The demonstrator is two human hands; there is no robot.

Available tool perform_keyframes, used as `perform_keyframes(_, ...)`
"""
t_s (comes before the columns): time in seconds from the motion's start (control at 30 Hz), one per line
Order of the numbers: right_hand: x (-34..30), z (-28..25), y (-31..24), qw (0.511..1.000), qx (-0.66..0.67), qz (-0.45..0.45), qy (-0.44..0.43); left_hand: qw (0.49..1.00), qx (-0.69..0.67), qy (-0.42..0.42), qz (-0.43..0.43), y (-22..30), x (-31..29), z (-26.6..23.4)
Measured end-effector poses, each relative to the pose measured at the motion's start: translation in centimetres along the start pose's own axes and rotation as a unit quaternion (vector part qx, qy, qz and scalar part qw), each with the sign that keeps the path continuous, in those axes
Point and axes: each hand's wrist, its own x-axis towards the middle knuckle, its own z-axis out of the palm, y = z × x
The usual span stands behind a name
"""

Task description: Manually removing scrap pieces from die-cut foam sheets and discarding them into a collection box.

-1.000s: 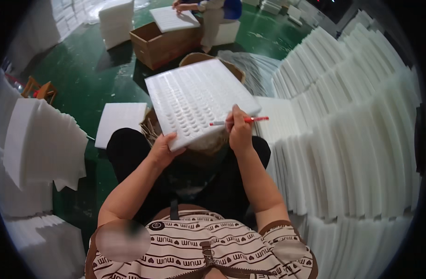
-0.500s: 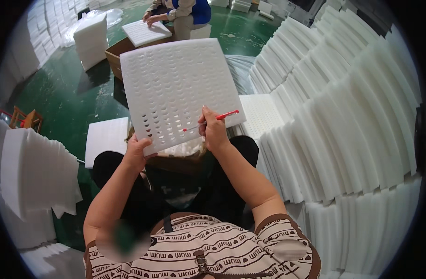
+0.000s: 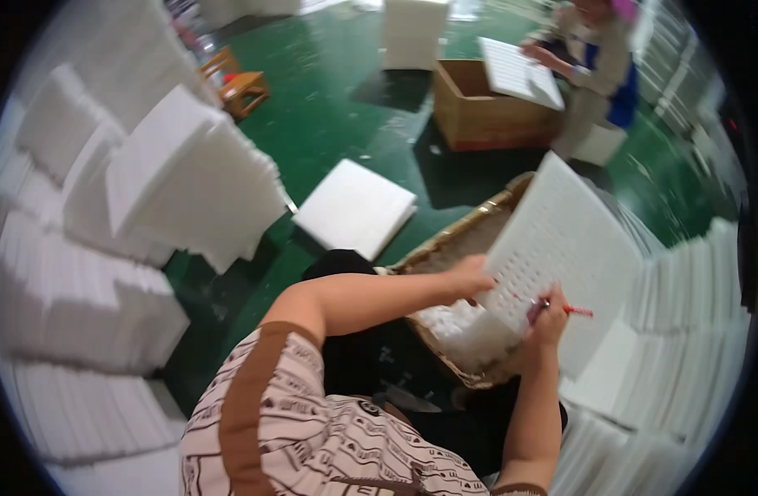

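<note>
A white foam sheet (image 3: 573, 240) with rows of small curved holes is tilted up in front of me, over an open cardboard box (image 3: 455, 234). My left hand (image 3: 470, 279) is closed on its near left edge. In my right hand (image 3: 548, 322) is a thin red pen (image 3: 579, 312), its tip end close to the holes near the sheet's lower edge. Motion blurs whether the tip touches the foam. Inside the box lie loose white foam scraps (image 3: 466, 331).
Stacks of white foam sheets rise at my left (image 3: 201, 178) and right (image 3: 693, 302). A short foam pile (image 3: 354, 207) lies on the green floor (image 3: 313, 99). Across from me a co-worker (image 3: 590, 74) handles another foam sheet (image 3: 519, 74) over a brown carton (image 3: 486, 120). A wooden stool (image 3: 243, 87) stands far left.
The view has swung left, so the sheet, both hands and the co-worker now appear farther right. Both hands still hold the same things, and the right hand remains near the sheet's lower holes.
</note>
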Motion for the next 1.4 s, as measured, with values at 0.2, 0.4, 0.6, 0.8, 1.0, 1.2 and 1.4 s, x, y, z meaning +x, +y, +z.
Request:
perform_keyframes(0.2,-0.4,2.4,1.5,0.991,0.007,0.114,-0.071,0.994,-0.066,-0.001,-0.087,-2.4,2.1,-0.3)
perform_keyframes(0.4,-1.5,4.6,1.7,0.982,-0.025,0.134,-0.130,0.986,-0.089,-0.001,-0.141,-2.6,2.6,-0.5)
perform_keyframes(0.6,-2.0,5.0,2.2,0.976,-0.057,0.137,-0.161,0.985,-0.077,0.009,-0.156,-3.0,1.2,-1.2)
perform_keyframes(0.8,-2.7,4.8,2.1,0.978,-0.098,0.116,-0.145,0.986,-0.053,0.019,-0.156,-2.6,0.1,-1.3)
perform_keyframes(1.0,-2.2,6.2,3.2,0.973,-0.120,0.096,-0.171,0.994,-0.067,0.033,-0.079,-2.9,0.3,-2.1)
perform_keyframes(1.2,-1.7,6.1,1.6,0.977,-0.126,0.002,-0.172,0.986,-0.081,0.031,-0.139,-2.7,1.6,-1.6)
perform_keyframes(1.4,0.1,4.7,1.5,0.989,-0.071,0.010,-0.130,0.984,-0.050,0.043,-0.167,-2.1,2.1,-1.5)
